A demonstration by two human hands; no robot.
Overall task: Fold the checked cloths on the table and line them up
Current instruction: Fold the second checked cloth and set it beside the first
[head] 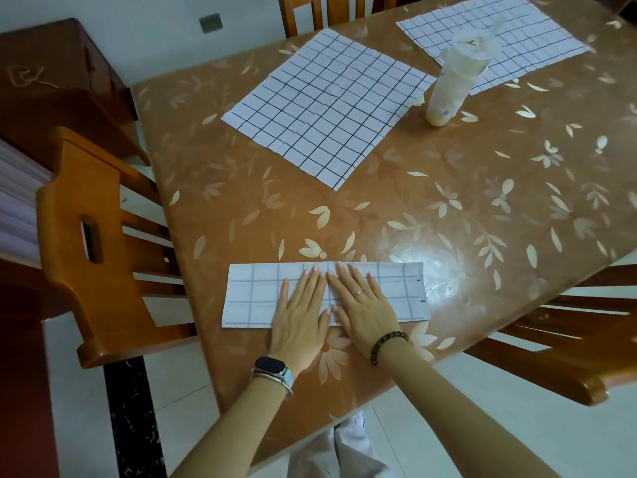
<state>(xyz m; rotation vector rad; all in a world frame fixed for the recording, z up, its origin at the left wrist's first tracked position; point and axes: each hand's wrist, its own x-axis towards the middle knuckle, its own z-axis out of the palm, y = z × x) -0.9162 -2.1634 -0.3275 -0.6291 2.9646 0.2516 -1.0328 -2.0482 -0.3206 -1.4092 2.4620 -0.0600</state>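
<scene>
The left hand [299, 307] and right hand [362, 301] lie flat, fingers straight, on the folded cloth [251, 294] at the table's [448, 201] near edge, probably pressing it smooth; the middle cloth [327, 105] and far cloth [541, 36] wait unfolded.

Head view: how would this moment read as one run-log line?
step: pressing folded cloth flat | left hand: flat on it | right hand: flat on it | middle cloth: unfolded | far cloth: unfolded

Bright, soft light fills the room. A white shiny spot glares on the surface [448, 208], near and to the right. Only faint shadows sit under the left hand [299, 307] and right hand [362, 301]. The chair [86, 215] on the left looks bent at the edge.
</scene>
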